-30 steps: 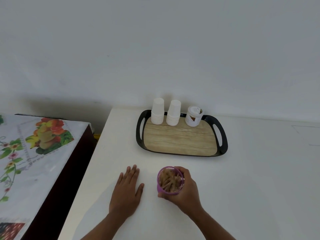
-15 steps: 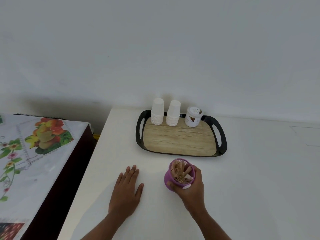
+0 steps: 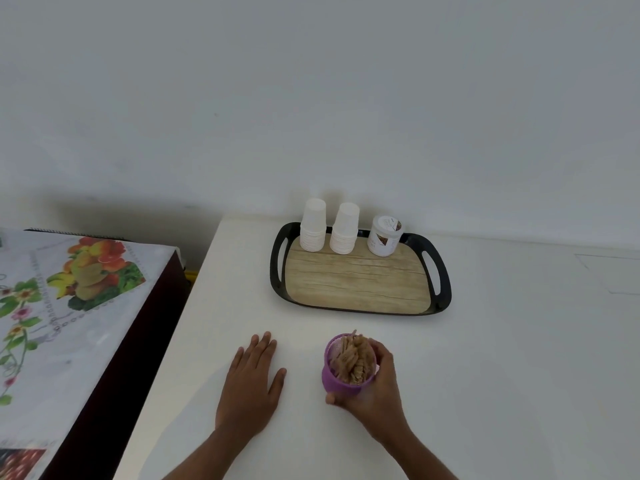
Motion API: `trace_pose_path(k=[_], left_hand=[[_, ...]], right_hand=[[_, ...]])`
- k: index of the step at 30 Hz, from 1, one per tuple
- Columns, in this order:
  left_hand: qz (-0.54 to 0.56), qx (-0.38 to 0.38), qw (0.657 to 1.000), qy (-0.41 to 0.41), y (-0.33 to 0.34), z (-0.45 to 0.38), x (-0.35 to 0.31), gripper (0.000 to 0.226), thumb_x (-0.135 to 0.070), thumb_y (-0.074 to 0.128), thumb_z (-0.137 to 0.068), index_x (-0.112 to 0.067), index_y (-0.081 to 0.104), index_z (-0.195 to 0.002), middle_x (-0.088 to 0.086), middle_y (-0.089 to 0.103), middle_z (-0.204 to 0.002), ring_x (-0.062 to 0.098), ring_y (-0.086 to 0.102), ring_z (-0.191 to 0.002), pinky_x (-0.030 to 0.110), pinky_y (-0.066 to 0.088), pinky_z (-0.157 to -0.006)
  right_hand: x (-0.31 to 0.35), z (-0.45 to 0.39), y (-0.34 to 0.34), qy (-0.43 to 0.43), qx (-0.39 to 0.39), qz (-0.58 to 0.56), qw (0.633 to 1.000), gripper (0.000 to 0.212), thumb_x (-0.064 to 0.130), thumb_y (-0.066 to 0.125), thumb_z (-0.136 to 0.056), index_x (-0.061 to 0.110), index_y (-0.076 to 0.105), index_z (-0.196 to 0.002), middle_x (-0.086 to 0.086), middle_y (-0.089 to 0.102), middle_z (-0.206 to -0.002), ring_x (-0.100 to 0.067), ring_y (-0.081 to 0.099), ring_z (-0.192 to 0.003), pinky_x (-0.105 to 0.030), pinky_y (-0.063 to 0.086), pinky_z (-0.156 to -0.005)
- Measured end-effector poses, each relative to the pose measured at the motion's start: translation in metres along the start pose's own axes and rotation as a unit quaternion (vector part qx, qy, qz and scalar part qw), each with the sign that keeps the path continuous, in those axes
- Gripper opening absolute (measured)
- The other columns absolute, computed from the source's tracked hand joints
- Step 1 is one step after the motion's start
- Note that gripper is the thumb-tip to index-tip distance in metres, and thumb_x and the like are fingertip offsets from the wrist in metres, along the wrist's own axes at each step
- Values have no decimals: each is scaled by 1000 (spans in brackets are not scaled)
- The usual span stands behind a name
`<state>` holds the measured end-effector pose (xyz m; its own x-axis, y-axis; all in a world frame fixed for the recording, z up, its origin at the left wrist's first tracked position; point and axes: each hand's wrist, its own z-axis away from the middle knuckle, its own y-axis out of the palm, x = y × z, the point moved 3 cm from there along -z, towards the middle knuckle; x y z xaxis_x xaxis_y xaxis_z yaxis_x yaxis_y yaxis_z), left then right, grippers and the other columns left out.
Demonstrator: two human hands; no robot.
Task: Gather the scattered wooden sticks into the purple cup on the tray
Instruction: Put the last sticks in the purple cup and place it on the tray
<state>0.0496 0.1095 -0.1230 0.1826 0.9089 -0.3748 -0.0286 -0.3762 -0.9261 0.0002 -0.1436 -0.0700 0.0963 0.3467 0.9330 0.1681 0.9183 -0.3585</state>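
Observation:
My right hand (image 3: 379,393) grips the purple cup (image 3: 334,381), which is packed with wooden sticks (image 3: 351,358) and tilts a little to the left above the white table. The cup is in front of the black tray with a wood-look floor (image 3: 356,282), not on it. Flat on the table to the cup's left lies my left hand (image 3: 251,382), fingers straight, holding nothing. No loose sticks show on the table.
Along the tray's back edge stand two stacks of white paper cups (image 3: 312,225) (image 3: 344,228) and a small white jar (image 3: 384,235). A lower table with a fruit-print cloth (image 3: 69,289) stands to the left, past the white table's left edge. A wall is close behind.
My right hand has tilted and shifted the purple cup slightly right from where it stood a second ago. My left hand has not moved.

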Motion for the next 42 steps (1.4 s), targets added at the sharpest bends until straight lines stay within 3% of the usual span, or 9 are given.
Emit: trace_pose_path(k=[4,9,12,15,20,32,36,39,42], left_hand=[[0,-1,1000,-7,1,-1,0,72,-62,16,-97,-27,26,-159,-10,17,-167,9,7,-155,32,7,-127],[6,-8,1000,4,1,0,0,70,-59,20,-98,-25,31,-158,-9,23,-166,9,11,-155,30,5,-126],[10,-7,1000,2,0,0,1,70,-59,21,-98,-25,31,-158,-9,23,-166,9,11,-155,32,7,-127],[7,-5,1000,-2,0,0,0,71,-61,19,-97,-26,28,-159,-10,19,-167,8,7,-155,29,1,-126],[9,-5,1000,-1,1,0,1,70,-60,21,-98,-26,28,-159,-10,20,-167,8,8,-155,32,8,-127],[8,-1,1000,-4,0,0,0,71,-61,18,-97,-28,25,-159,-11,15,-168,7,4,-155,32,6,-127],[12,-6,1000,-2,-1,0,0,71,-60,20,-98,-25,30,-158,-9,21,-167,9,9,-155,36,12,-127],[12,-6,1000,2,-1,0,0,69,-59,21,-98,-25,31,-158,-8,22,-167,9,10,-155,36,13,-127],[14,-4,1000,-2,0,0,0,70,-60,21,-98,-25,30,-158,-8,22,-167,10,11,-155,36,13,-127]], right_hand=[[1,-3,-4,-17,42,-9,999,133,50,100,-52,29,19,-156,13,40,-155,6,46,-136,-19,50,-104],[4,-6,-5,-27,-5,5,1000,111,47,102,-45,38,42,-138,17,60,-132,-1,59,-120,-21,56,-94],[1,-4,1,-15,9,2,1000,123,58,101,-43,38,35,-144,14,54,-140,-5,55,-127,-29,56,-101],[1,-3,2,-15,31,4,999,133,51,103,-47,38,23,-153,13,53,-142,-3,55,-129,-29,55,-103],[8,2,1,-33,-42,25,998,117,54,102,-42,36,41,-141,15,57,-132,-6,61,-120,-25,58,-90],[14,4,6,-57,-59,108,991,87,64,97,-42,40,52,-113,16,67,-106,-7,66,-96,-29,60,-71],[8,6,10,-37,-34,86,995,96,64,98,-40,40,48,-118,14,65,-113,-7,65,-103,-33,61,-77],[4,4,8,-37,15,53,998,118,58,102,-42,33,40,-140,15,56,-133,-12,60,-122,-36,61,-92],[11,2,4,-56,44,49,996,108,46,103,-51,29,46,-141,20,61,-131,-11,62,-123,-39,60,-95]])
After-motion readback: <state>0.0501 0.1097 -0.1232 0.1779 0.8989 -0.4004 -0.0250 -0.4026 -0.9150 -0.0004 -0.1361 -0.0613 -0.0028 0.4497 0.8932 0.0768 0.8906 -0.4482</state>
